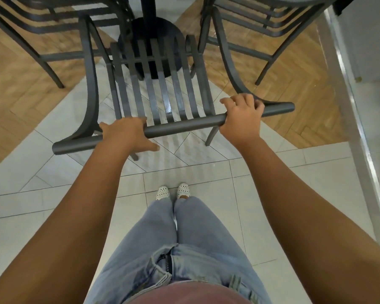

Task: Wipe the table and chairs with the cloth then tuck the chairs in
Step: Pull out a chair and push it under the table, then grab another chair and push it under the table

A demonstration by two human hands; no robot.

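A dark grey metal chair (160, 84) with a slatted back and seat stands right in front of me, facing the table's black pedestal base (151, 29). My left hand (125, 133) grips the top rail of the chair's back on its left part. My right hand (241, 115) grips the same rail on its right part, fingers curled over it. The tabletop is out of view above the frame. No cloth is visible.
Two more grey chairs stand by the pedestal, one at the upper left (42, 20) and one at the upper right (261, 23). A silver metal frame (347, 88) runs down the right side. The floor is white tile and wood parquet. My feet (173, 191) are behind the chair.
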